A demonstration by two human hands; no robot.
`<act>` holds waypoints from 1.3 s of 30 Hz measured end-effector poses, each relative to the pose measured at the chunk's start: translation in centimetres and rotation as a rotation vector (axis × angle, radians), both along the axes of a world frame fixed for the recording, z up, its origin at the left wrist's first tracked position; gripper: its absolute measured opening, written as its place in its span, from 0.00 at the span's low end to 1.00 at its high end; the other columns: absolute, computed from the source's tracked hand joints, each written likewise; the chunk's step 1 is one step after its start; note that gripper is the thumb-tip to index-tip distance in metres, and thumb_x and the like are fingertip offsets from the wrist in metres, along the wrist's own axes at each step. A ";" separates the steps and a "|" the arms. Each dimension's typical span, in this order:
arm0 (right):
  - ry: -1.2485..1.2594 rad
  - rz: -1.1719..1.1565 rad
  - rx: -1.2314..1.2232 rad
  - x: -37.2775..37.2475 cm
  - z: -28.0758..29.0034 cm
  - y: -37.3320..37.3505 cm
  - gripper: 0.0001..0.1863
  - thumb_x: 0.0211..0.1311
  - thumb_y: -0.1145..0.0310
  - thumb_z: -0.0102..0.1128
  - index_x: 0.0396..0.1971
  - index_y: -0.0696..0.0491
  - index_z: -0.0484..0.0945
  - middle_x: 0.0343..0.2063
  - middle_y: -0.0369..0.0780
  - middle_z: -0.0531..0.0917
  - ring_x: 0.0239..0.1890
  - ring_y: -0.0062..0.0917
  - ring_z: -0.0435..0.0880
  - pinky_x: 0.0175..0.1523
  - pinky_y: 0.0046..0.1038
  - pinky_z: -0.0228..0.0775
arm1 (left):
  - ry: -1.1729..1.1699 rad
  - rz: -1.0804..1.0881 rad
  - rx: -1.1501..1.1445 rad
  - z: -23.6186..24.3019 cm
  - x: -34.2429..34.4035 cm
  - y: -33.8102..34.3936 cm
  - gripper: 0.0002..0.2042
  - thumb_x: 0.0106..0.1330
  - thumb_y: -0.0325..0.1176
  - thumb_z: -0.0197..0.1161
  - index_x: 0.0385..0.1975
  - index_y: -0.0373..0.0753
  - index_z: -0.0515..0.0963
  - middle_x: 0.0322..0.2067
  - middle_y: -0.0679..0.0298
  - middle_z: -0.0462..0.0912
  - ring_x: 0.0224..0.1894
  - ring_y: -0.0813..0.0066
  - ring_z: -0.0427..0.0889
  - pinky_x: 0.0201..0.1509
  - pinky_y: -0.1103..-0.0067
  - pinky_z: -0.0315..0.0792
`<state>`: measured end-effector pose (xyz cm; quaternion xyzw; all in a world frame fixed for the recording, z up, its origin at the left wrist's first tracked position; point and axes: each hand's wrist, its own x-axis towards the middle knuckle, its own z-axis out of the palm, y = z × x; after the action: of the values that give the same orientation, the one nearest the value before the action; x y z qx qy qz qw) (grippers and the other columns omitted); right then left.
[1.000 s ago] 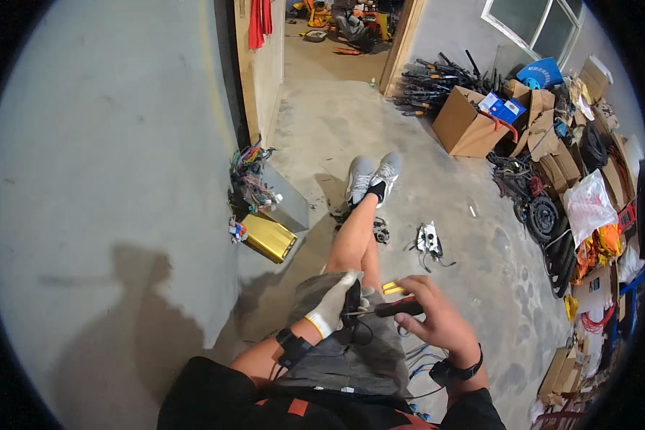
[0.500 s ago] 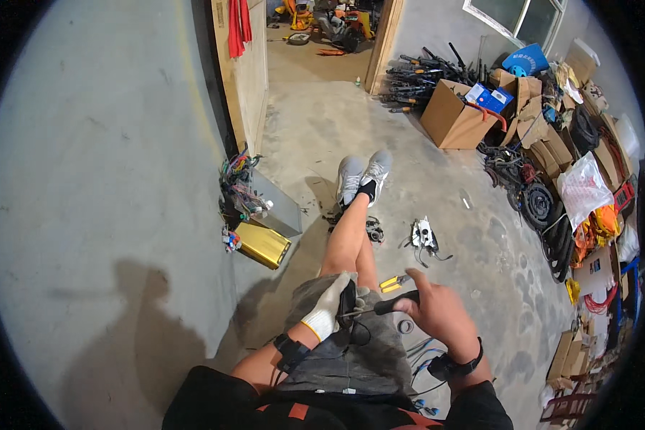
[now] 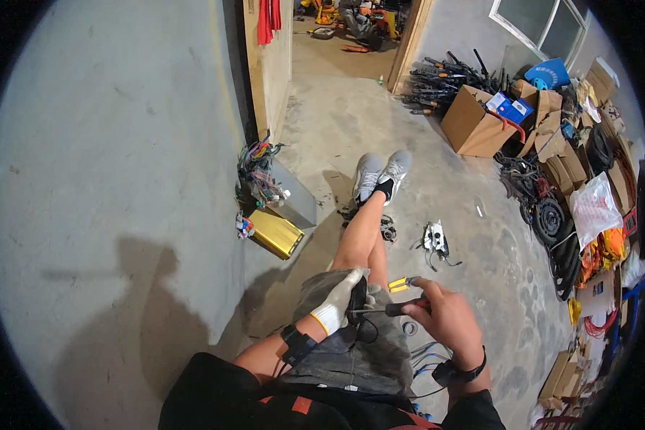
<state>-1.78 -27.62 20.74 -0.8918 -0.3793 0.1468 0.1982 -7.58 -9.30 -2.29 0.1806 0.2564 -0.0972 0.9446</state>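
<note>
In a white knit glove, my left hand [image 3: 335, 307] is closed around a small black part [image 3: 357, 298] above my lap. A thin black wire loops from this part; its exact kind is hidden by the glove. My bare right hand [image 3: 446, 315] grips a screwdriver [image 3: 395, 309] by its black and red handle. The metal shaft points left, its tip at the black part; whether it sits in a screw is too small to tell. A grey cloth [image 3: 322, 365] covers my thighs beneath both hands. Just beyond the right hand lies a yellow-handled hand tool [image 3: 400, 284].
A white part with cables [image 3: 434, 241] lies on the concrete floor. To the left, a gold metal case [image 3: 275, 235] and a grey case [image 3: 294, 197] with bundled wires stand by the wall. Boxes [image 3: 476, 122] and scrap line the right side. Tape roll [image 3: 409, 328] lies near my lap.
The view has swung slightly left, so the scene sits further right. My right hand's raised fingers have curled in toward the screwdriver handle, whose red part now shows. The left hand keeps its hold.
</note>
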 end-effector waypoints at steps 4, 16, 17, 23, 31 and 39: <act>-0.080 0.395 0.379 0.7 -1.0 -0.1 0.27 0.58 0.66 0.75 0.56 0.53 0.75 0.32 0.43 0.83 0.36 0.41 0.88 0.39 0.35 0.77 | -0.010 -0.015 0.026 0.4 0.0 -0.2 0.19 0.79 0.52 0.50 0.57 0.47 0.71 0.37 0.58 0.86 0.25 0.71 0.84 0.27 0.74 0.80; 0.028 0.273 0.255 0.5 -0.3 -0.5 0.21 0.64 0.63 0.68 0.54 0.52 0.74 0.39 0.45 0.82 0.43 0.42 0.85 0.44 0.37 0.78 | -0.009 -0.013 0.050 0.5 0.0 -0.2 0.20 0.78 0.55 0.49 0.57 0.46 0.69 0.40 0.55 0.86 0.26 0.73 0.84 0.27 0.75 0.80; 0.072 0.328 0.398 0.2 0.0 0.0 0.20 0.64 0.63 0.68 0.52 0.52 0.75 0.39 0.45 0.82 0.43 0.42 0.85 0.44 0.37 0.78 | -0.010 -0.021 0.050 0.4 0.1 -0.1 0.20 0.78 0.55 0.49 0.57 0.46 0.69 0.40 0.55 0.86 0.26 0.73 0.84 0.27 0.75 0.80; 0.025 0.040 0.028 0.7 -0.9 -0.6 0.19 0.63 0.64 0.70 0.46 0.56 0.74 0.40 0.47 0.83 0.37 0.44 0.87 0.41 0.38 0.79 | 0.018 0.004 0.034 0.7 0.1 -0.3 0.18 0.77 0.54 0.51 0.54 0.50 0.71 0.39 0.56 0.85 0.26 0.70 0.84 0.27 0.73 0.80; -0.006 -0.024 -0.012 0.1 -0.7 -1.0 0.22 0.61 0.65 0.72 0.51 0.54 0.75 0.37 0.45 0.84 0.37 0.42 0.88 0.43 0.36 0.79 | 0.019 0.004 0.055 0.4 -0.4 -0.5 0.17 0.76 0.53 0.54 0.53 0.50 0.72 0.38 0.57 0.85 0.25 0.69 0.83 0.27 0.73 0.80; 0.293 0.096 0.333 0.8 -2.5 -1.6 0.31 0.59 0.67 0.75 0.59 0.54 0.68 0.40 0.46 0.80 0.35 0.39 0.87 0.42 0.34 0.78 | -0.028 0.017 0.070 -0.7 0.1 -0.3 0.18 0.77 0.54 0.50 0.46 0.46 0.73 0.39 0.58 0.86 0.26 0.71 0.83 0.29 0.74 0.80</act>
<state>-0.97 -29.22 18.25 -0.7967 -0.4076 0.2194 0.3886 -7.52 -9.57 -2.98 0.2128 0.2478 -0.0773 0.9420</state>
